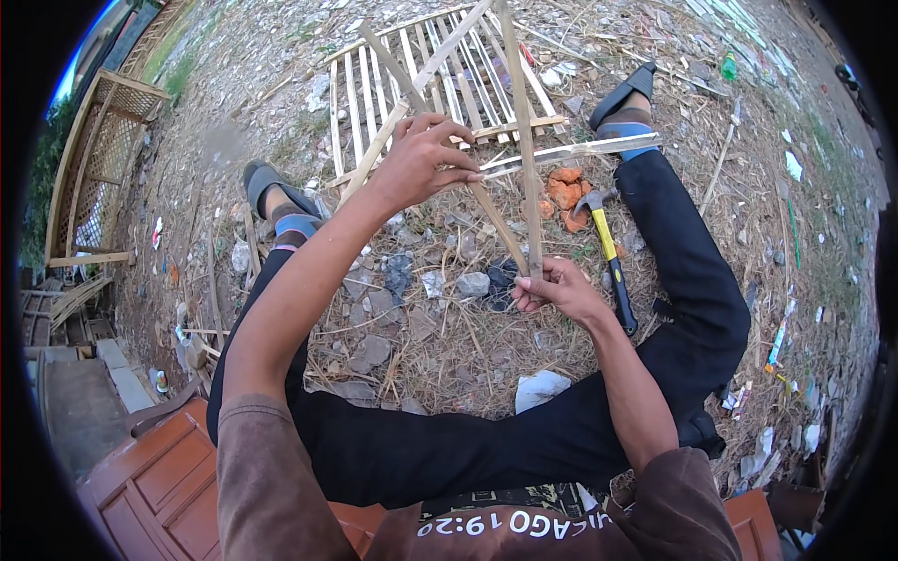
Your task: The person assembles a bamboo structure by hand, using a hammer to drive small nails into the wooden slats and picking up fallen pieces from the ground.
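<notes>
In front of me stands a loose frame of thin, crossing wooden strips. My left hand (432,161) is closed around the strips where a slanting piece (498,224) meets a crosswise strip (585,150). My right hand (561,292) pinches the lower end of the slanting strip, where it meets a long upright strip (529,201). Another slat (376,154) leans beside my left hand; my fingers hide exactly how it joins. A claw hammer (608,257) with a yellow and black handle lies by my right forearm, its head against orange brick pieces (566,194).
A slatted wooden panel (351,117) lies beyond my hands, between my outstretched feet. Stones, straw and litter cover the ground. At far left stands a lattice-filled wooden frame (86,168). Reddish-brown panelled wood (173,477) lies beneath me, and a green bottle (729,65) is at far right.
</notes>
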### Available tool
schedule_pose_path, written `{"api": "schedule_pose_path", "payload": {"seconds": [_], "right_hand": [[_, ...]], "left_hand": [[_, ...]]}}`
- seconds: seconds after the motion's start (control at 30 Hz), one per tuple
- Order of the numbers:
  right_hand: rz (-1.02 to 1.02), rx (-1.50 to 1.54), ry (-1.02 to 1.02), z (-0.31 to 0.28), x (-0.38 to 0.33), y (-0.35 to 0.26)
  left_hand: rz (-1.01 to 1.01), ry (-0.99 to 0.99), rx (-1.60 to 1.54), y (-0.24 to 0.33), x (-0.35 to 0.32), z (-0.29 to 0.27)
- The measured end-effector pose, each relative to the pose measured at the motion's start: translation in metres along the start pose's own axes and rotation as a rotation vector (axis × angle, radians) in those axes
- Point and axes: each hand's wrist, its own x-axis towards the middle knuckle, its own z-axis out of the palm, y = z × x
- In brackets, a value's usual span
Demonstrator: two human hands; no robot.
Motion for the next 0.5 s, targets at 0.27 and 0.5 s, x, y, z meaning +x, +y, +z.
{"api": "schedule_pose_path", "payload": {"seconds": [0.27, 0.5], "right_hand": [[0.051, 0.046, -0.029, 0.002, 0.007, 0.007], [0.039, 0.037, -0.006, 0.002, 0.008, 0.016]], "left_hand": [[0.106, 0.086, -0.058, 0.005, 0.007, -0.003], [-0.304, 0.450, -0.100, -0.077, -0.002, -0.080]]}}
